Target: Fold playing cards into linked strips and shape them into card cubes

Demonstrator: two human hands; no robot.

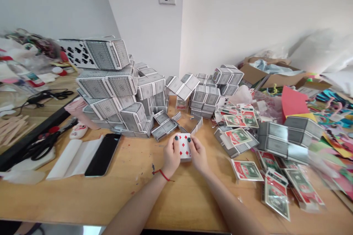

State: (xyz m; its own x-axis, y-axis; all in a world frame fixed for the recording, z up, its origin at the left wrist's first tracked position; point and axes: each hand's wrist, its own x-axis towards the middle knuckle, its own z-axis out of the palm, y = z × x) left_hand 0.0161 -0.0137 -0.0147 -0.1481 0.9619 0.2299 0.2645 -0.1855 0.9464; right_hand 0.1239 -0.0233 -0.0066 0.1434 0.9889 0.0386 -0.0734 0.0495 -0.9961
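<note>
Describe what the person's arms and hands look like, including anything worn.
Both forearms are bare, no sleeves in view. The left hand has a thin red string bracelet at its wrist; the right hand wears nothing. Thumbnails on both carry dark teal polish.

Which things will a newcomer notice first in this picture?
First, the big pile of cubes folded from playing cards, stacked at the back left of the table. In the middle, the left hand and right hand hold a deck of playing cards, a diamonds card facing up. Red-and-green card packs lie scattered on the right.
</note>
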